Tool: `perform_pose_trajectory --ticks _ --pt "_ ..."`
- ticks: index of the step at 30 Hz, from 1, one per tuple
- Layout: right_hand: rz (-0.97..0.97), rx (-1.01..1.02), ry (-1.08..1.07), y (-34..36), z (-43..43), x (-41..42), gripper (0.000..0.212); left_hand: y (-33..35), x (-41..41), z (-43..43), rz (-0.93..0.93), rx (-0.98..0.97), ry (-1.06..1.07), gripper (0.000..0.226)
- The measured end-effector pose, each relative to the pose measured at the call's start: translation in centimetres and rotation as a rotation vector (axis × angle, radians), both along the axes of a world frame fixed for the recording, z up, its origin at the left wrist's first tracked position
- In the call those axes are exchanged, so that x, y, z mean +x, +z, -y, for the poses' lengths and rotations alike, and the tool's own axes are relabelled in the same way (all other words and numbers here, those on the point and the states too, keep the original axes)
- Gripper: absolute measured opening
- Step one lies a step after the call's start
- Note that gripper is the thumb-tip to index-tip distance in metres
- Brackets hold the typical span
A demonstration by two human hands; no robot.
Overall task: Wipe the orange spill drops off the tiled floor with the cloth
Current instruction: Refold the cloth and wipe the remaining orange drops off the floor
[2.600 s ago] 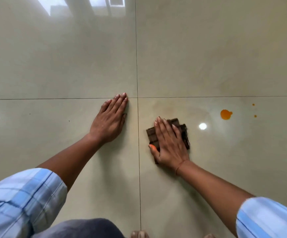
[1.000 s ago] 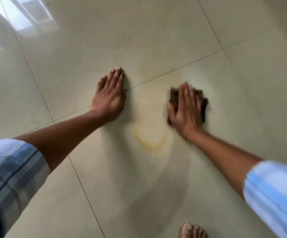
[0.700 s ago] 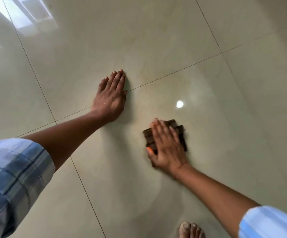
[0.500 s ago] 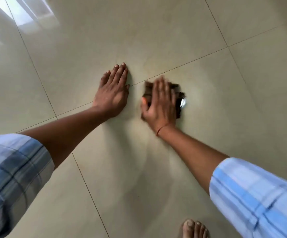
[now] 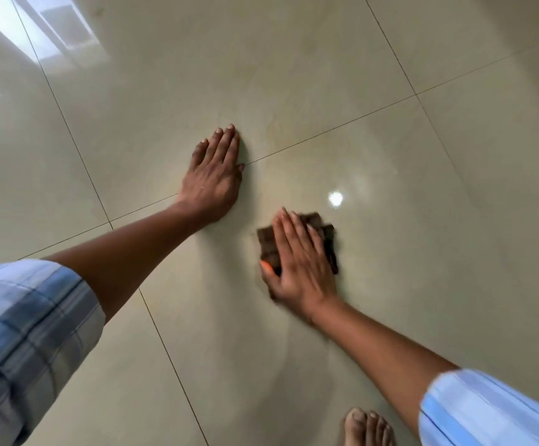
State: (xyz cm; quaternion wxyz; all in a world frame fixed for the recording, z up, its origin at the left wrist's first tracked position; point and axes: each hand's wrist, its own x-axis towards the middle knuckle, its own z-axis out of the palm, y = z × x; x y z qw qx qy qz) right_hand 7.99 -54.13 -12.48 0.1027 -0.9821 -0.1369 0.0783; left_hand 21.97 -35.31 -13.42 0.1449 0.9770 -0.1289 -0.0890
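Head view: the right hand [image 5: 300, 262] lies flat on top of the cloth [image 5: 327, 239], a dark brown folded square, and presses it against the tiled floor [image 5: 422, 220]. The fingers are stretched out over the fabric rather than curled round it, so the cloth is pinned under the palm, not gripped; its edges are a little blurred. The left hand [image 5: 215, 178] is spread palm-down on the floor, empty, just across a grout line [image 5: 326, 132] from the cloth, and appears to brace the person's weight. Both forearms come out of rolled blue checked sleeves [image 5: 26, 333]. Bare toes [image 5: 368, 426] show at the bottom edge.

No orange drops are visible on the tiles in this view; only an orange tint shows at the right thumb tip. A faint yellowish haze lies near the grout line beyond the left hand, though I cannot tell whether it is residue or glare. A bright reflected spot [image 5: 335, 198] sits just beyond the cloth.

My judgement is that the wiping step is under way and close to done. The next move calls for firm, flat passes over the hazy patch, and a look around for stray drops outside the frame.

No containers are in view.
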Motion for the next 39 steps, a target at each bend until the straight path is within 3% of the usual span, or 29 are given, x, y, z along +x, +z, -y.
perform_pose_trajectory --ticks 2,6,9,12,15,18,20,22,25,28,31,33,34,36,39 --pt "0.022 0.022 0.008 0.1 4.2 -0.2 0.076 0.2 -0.4 0.0 0.012 0.004 -0.044 0.057" --pt "0.041 -0.015 -0.424 -0.1 4.2 13.8 0.083 0.1 -0.6 0.2 0.054 0.002 -0.162 0.057" --pt "0.077 0.002 -0.232 -0.7 -1.8 14.5 0.080 -0.1 -0.3 0.1 0.052 -0.010 -0.130 0.056" --pt "0.024 0.010 0.087 0.0 0.8 4.5 0.075 0.6 -0.3 0.0 0.023 -0.034 -0.134 0.061" --pt "0.063 0.016 -0.063 0.0 7.6 5.3 0.075 1.1 -0.8 -0.8 0.010 -0.054 -0.026 0.064" --pt "0.047 0.006 -0.313 -0.3 2.3 15.5 0.078 1.3 -2.5 -4.9 0.044 -0.057 0.148 0.061" --pt "0.104 0.020 -0.212 -1.2 -5.8 16.8 0.078 1.4 -4.2 -8.6 0.048 -0.014 0.217 0.060" --pt "0.076 0.068 0.033 -1.0 -10.8 12.7 0.079 1.5 -5.8 -12.1 0.030 0.034 0.245 0.059" --pt "-0.049 0.078 0.250 0.4 -6.3 4.3 0.079 1.2 -7.4 -14.7 -0.033 0.047 0.249 0.058" --pt "0.005 0.054 0.190 -0.1 -1.9 7.6 0.079 0.9 -7.6 -14.8 -0.006 0.024 0.231 0.058" --pt "0.068 0.066 -0.023 -0.9 -9.9 15.4 0.077 0.4 -7.6 -15.1 0.022 -0.010 0.229 0.057" --pt "0.094 0.089 0.066 -1.1 -16.3 13.3 0.078 0.1 -7.6 -15.4 0.032 -0.047 0.238 0.058" --pt "0.019 0.079 0.218 -0.8 -17.6 9.8 0.078 0.1 -7.8 -15.7 0.027 -0.076 0.253 0.058" --pt "-0.062 0.051 0.470 0.0 -14.3 2.8 0.078 0.2 -7.6 -16.0 0.014 -0.132 0.261 0.057" --pt "-0.028 0.053 0.502 0.0 -7.3 3.5 0.078 0.5 -7.9 -16.3 0.009 -0.170 0.251 0.056"
